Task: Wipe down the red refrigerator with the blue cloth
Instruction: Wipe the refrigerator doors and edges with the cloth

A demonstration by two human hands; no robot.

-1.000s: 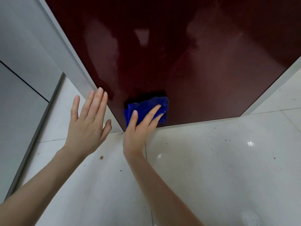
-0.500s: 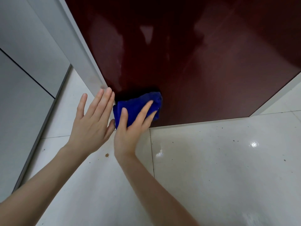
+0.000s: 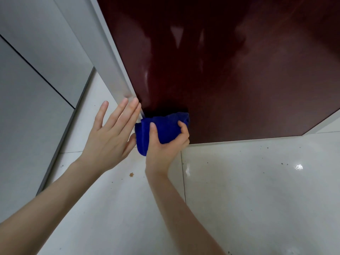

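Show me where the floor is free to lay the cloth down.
Widest free patch: floor tiles right of the right hand, below the refrigerator. A narrower strip lies between the forearms. Crowded: the refrigerator's lower corner, where the left hand and blue cloth bunch.

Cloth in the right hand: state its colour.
Plain deep blue cloth, clearest in the head view.

Our left hand (image 3: 110,138) is spread flat, fingers straight and pointing up, with the forearm reaching in from the lower left. Our right hand (image 3: 163,148) curls thumb and fingers round the blue cloth (image 3: 165,129) — arm extended.
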